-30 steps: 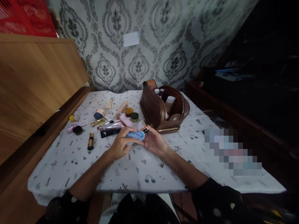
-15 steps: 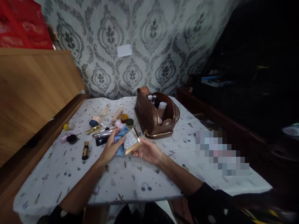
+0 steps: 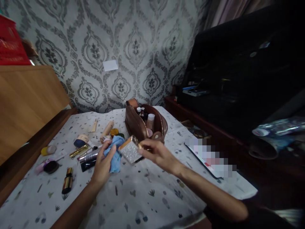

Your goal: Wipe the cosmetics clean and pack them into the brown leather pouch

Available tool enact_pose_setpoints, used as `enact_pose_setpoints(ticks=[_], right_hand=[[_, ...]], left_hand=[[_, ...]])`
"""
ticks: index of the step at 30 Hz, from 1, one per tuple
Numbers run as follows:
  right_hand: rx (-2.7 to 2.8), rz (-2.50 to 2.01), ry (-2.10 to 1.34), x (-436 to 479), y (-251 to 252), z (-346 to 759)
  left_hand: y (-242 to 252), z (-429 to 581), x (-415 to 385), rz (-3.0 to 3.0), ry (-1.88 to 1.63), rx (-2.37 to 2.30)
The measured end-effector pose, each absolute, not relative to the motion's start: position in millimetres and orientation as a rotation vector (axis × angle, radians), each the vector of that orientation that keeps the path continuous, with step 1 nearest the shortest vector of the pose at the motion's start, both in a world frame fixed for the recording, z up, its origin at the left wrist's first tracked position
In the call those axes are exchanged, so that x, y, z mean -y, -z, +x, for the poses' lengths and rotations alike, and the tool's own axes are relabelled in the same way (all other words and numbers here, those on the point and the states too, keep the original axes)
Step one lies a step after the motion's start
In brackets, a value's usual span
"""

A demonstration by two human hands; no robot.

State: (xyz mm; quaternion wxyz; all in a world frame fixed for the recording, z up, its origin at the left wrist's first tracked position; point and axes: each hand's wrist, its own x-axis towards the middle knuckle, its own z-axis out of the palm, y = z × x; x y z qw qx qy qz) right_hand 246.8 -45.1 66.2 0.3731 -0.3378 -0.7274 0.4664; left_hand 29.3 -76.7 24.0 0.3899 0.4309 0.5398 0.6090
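Note:
My left hand [image 3: 103,164] is closed on a blue cloth [image 3: 114,156] and presses it against the left edge of a glittery silver compact [image 3: 130,151] with a gold rim. My right hand [image 3: 156,153] pinches the compact's right side and holds it tilted above the patterned tablecloth [image 3: 143,197]. Just behind the compact stands an open brown leather cosmetic bag [image 3: 140,126] with small bottles upright inside.
Several cosmetics lie left of my hands: a gold and black lipstick [image 3: 67,180], a black tube [image 3: 88,164], a gold tube [image 3: 78,151], small jars [image 3: 114,132]. A wooden cabinet [image 3: 26,101] flanks the left. Dark furniture [image 3: 238,95] stands right. A blurred flat item [image 3: 209,157] lies at the table's right.
The compact has come out from under the cloth and now faces up between my hands. My view has swung to the right, and both hands have lifted slightly toward the bag.

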Motion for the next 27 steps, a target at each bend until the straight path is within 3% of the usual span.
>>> enact_pose_setpoints(ticks=[3,6,12,19,27], right_hand=[[1.758,-0.946,-1.072,32.4,-100.5,275.2],[1.755,-1.090,-0.713,11.9,-120.5,296.8],[2.044,-1.378,-0.141,-18.2,-119.4,305.5],[2.431,-1.695,0.408,-23.8,-119.2,284.4],[2.612,-1.843,0.367,-34.6,-121.6,265.7]], left_hand=[[-42.6,47.5,63.2,1.462,-1.395,-1.348],[-57.3,75.6,49.7,1.935,-1.040,-1.208],[-51.2,119.0,35.2,2.351,-0.513,-1.337],[-20.0,113.3,33.1,2.459,-0.577,-1.215],[-13.2,108.5,27.2,2.440,-0.630,-1.107]])
